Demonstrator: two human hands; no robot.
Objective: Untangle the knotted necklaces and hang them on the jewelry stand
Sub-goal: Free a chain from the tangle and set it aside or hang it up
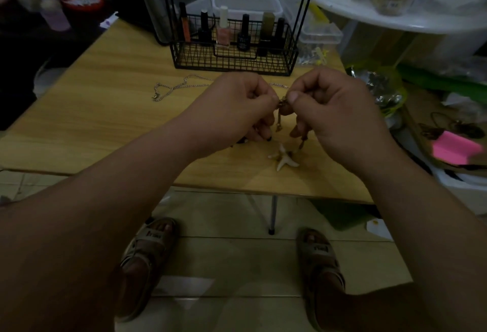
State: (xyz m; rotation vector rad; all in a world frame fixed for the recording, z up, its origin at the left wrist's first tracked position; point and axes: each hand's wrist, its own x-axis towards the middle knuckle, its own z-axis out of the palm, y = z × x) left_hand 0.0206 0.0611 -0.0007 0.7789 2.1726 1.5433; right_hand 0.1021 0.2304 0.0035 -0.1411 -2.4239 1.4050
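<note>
Head view, both hands raised over the near middle of the light wooden desk (105, 110). The left hand (245, 105) and right hand (332, 110) meet thumb to thumb. Each grip is pressed together, thumb against forefinger, pinching the small knotted gold-toned necklace chain (283, 100) between them, above the desk surface. The remaining fingers of both hands are curled under.

Short strands hang down from the knot. One leads toward the white starfish-shaped pendant (284, 159), which lies on the desk just below the right hand.

A silver link chain (174, 86) lies loose on the desk, far and left of the hands; its right end passes behind the left hand.

Far centre stands the black wire basket stand (232, 57) with two thin uprights, its basket holding a row of upright nail-polish bottles (223, 30).

At right, off the desk, is a pink block of sticky notes (456, 150).

Below the near desk edge, two feet in strapped sandals (147, 252) rest on the tiled floor (237, 266).
</note>
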